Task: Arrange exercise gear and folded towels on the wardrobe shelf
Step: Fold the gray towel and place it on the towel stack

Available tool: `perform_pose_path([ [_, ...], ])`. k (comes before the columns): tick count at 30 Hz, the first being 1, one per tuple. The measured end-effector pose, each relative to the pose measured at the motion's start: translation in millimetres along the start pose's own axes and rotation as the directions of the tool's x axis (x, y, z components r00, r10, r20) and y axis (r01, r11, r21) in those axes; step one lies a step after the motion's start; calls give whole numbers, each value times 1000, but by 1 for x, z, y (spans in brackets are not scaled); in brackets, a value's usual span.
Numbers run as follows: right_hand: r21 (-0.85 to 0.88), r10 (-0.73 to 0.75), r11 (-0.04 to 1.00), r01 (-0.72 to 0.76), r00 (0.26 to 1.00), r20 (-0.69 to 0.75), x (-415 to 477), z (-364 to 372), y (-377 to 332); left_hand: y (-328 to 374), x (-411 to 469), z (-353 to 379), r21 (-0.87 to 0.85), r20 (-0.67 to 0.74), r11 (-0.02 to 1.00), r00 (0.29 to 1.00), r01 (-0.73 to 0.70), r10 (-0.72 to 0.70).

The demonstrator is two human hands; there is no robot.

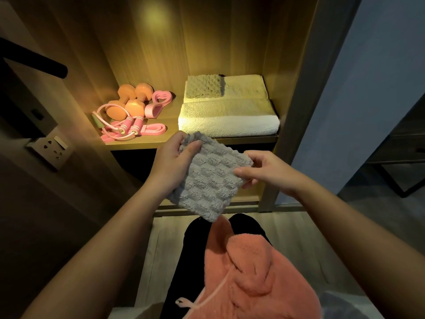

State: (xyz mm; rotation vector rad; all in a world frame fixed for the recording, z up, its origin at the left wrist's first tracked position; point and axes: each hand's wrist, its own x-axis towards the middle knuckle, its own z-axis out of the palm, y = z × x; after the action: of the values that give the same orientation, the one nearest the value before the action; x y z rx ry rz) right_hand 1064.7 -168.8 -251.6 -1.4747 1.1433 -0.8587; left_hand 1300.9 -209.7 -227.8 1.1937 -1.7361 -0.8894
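Observation:
A small grey waffle-textured towel [208,180] hangs folded in front of the wardrobe shelf [147,141], held by both hands. My left hand [171,161] pinches its upper left corner, and my right hand [264,171] grips its right edge. On the shelf's right lies a folded white towel [230,122], with a second folded towel [243,88] behind it and a small grey towel [203,86] on top. On the shelf's left sit two orange dumbbells [128,101], a pink hand gripper [158,102], a pink jump rope [122,128] and a pink resistance band [151,130].
A crumpled coral-pink towel [253,272] lies on my lap above black trousers. A wall socket [51,146] and a dark handle [34,58] are on the left panel. The wardrobe's right post [299,111] borders the shelf. A lower compartment opens below the shelf.

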Motion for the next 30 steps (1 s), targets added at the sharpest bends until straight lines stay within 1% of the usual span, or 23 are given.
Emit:
perform_pose_path([
  [1, 61, 1, 998, 1, 999, -37, 2, 0, 0, 0, 2, 2, 3, -12, 1000, 1000, -8, 8],
  [3, 320, 35, 947, -2, 995, -98, 4, 7, 1, 3, 6, 5, -7, -21, 999, 999, -46, 46],
  [5, 573, 111, 819, -36, 989, -97, 7, 18, 7, 7, 7, 8, -18, -20, 996, 996, -85, 85],
  [6, 646, 147, 760, -68, 987, -69, 8, 26, 10, 10, 7, 9, -33, -20, 994, 995, -101, 101],
  [7, 676, 163, 731, -95, 986, -38, 8, 34, 11, 12, 7, 10, -53, -27, 992, 993, -113, 112],
  [9, 665, 179, 738, -112, 983, -33, 10, 44, 12, 17, 8, 10, -109, -64, 990, 995, -89, 82],
  [10, 670, 194, 735, -103, 979, -62, 11, 46, 11, 17, 8, 9, -148, -58, 989, 998, -27, 18],
  [11, 680, 209, 728, -88, 973, -99, 13, 48, 11, 16, 9, 7, -171, -15, 983, 997, 71, -75],
  [13, 682, 212, 730, -30, 960, -185, 16, 47, 11, 9, 8, 5, -128, 131, 956, 960, 264, -248],
  [14, 668, 204, 744, 2, 952, -230, 17, 48, 11, 3, 6, 6, -89, 164, 948, 944, 304, -287],
  [15, 628, 187, 777, 32, 942, -279, 19, 49, 10, -3, 5, 9, -54, 138, 952, 946, 302, -292],
  [16, 539, 158, 840, 59, 925, -346, 20, 51, 8, -6, 4, 13, -16, 72, 957, 955, 289, -287],
  [18, 206, 28, 975, 89, 863, -504, 22, 55, 5, -12, 1, 24, 63, -82, 966, 966, 252, -246],
  [19, 52, -39, 995, 82, 831, -555, 23, 57, 7, -13, -2, 30, 104, -151, 969, 967, 222, -206],
  [20, -41, -82, 997, 72, 804, -589, 24, 58, 9, -15, -5, 36, 135, -199, 974, 968, 184, -155],
  [21, -81, -104, 994, 69, 785, -611, 24, 58, 11, -18, -7, 39, 155, -221, 976, 969, 150, -114],
  [22, -81, -106, 994, 71, 779, -618, 24, 58, 13, -20, -9, 41, 164, -227, 977, 969, 135, -96],
  [23, -27, -79, 997, 79, 789, -609, 23, 57, 15, -23, -8, 41, 159, -224, 978, 970, 135, -97],
  [25, 224, 40, 970, 91, 853, -520, 18, 55, 17, -27, -4, 36, 100, -218, 979, 964, 176, -151],
  [27, 456, 117, 888, 58, 930, -347, 11, 52, 23, -30, -1, 30, -31, -234, 970, 942, 241, -241],
  [28, 489, 115, 872, 35, 954, -275, 8, 53, 27, -31, 0, 29, -87, -244, 961, 929, 263, -277],
  [29, 473, 94, 880, 32, 966, -240, 6, 55, 31, -31, -1, 29, -125, -254, 955, 921, 271, -295],
  [30, 440, 67, 897, 50, 967, -247, 6, 59, 34, -31, -2, 30, -144, -261, 952, 918, 270, -300],
])
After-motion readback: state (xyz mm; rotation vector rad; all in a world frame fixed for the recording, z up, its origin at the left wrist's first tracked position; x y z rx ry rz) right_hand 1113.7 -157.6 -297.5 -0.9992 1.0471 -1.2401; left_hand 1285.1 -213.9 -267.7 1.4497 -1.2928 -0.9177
